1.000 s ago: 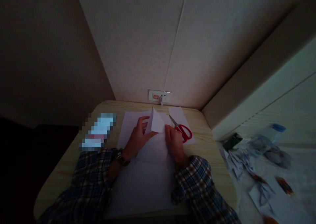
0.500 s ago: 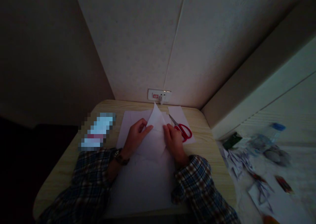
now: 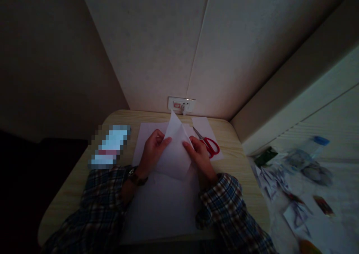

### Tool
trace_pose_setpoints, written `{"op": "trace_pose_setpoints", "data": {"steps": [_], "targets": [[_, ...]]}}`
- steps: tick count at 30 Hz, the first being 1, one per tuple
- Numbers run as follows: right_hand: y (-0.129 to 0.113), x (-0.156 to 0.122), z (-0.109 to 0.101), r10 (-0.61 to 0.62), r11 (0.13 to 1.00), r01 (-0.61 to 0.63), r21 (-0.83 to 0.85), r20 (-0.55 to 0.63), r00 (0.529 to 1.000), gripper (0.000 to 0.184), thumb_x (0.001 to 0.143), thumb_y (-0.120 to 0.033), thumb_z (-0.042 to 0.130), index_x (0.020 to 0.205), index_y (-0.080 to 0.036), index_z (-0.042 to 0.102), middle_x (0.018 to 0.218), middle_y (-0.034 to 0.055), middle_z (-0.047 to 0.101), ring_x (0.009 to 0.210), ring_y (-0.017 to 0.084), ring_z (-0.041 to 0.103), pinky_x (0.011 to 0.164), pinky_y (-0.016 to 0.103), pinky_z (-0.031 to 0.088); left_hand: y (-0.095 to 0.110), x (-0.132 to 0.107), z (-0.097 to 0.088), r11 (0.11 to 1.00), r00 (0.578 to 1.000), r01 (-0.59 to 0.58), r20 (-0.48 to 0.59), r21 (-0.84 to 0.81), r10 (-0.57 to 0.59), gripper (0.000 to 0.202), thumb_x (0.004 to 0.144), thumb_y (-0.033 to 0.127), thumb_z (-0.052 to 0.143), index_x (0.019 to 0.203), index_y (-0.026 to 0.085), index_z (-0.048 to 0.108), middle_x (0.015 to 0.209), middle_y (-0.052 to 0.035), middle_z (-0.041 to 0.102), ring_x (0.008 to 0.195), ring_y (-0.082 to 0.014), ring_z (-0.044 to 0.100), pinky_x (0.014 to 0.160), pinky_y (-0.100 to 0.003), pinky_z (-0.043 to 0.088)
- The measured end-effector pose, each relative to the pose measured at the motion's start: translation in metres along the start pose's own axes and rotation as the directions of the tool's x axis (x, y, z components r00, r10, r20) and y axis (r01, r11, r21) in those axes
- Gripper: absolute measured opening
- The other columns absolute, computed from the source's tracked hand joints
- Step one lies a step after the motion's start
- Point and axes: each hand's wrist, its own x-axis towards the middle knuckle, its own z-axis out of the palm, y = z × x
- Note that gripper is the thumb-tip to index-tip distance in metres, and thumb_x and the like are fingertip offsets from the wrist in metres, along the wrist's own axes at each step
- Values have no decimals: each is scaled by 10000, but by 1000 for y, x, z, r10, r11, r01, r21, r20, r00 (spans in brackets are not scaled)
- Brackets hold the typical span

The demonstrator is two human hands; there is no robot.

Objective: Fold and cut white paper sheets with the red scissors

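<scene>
Between my two hands is a folded sheet of white paper (image 3: 176, 149), its pointed corner standing up toward the wall. My left hand (image 3: 153, 146) pinches its left edge, thumb on the near face. On the opposite edge, my right hand (image 3: 198, 152) is closed with the thumb in front and the fingers behind. Beneath lies more white paper (image 3: 165, 213), flat on the table. Red-handled scissors (image 3: 210, 145) rest just right of my right hand, on a smaller piece of white paper (image 3: 200, 122).
The wooden table (image 3: 67, 205) meets a wall with a socket (image 3: 181, 104). At the left lies a phone (image 3: 112, 145) with a lit, blurred screen. Lower right, beyond the table, are paper scraps (image 3: 270, 183), a blue-capped plastic bottle (image 3: 305, 153) and a dark green box (image 3: 265, 157).
The right thumb has shifted farther onto the near face of the folded paper. The paper's tip leans slightly more to the left. Both hands keep their hold.
</scene>
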Motion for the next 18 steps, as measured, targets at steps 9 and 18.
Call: {"op": "trace_pose_setpoints", "data": {"steps": [9, 18], "targets": [[2, 0, -1, 57, 997, -57, 44, 2, 998, 284, 794, -441, 531, 675, -185, 497, 580, -36, 444, 514, 105, 400, 436, 214, 278, 3, -2, -2, 1000, 1000, 19, -9, -3, -19, 317, 743, 339, 601, 1010, 232, 468, 600, 49, 606, 519, -132, 577, 435, -186, 410], [4, 1, -3, 74, 994, -75, 74, 9, 997, 302, 807, -461, 514, 698, -180, 529, 600, -21, 492, 524, 112, 423, 449, 219, 295, -1, 0, -5, 995, 1000, -27, -13, 99, 28, 368, 795, 388, 519, 1110, 198, 534, 612, 26, 596, 515, -115, 528, 434, -182, 364]]}}
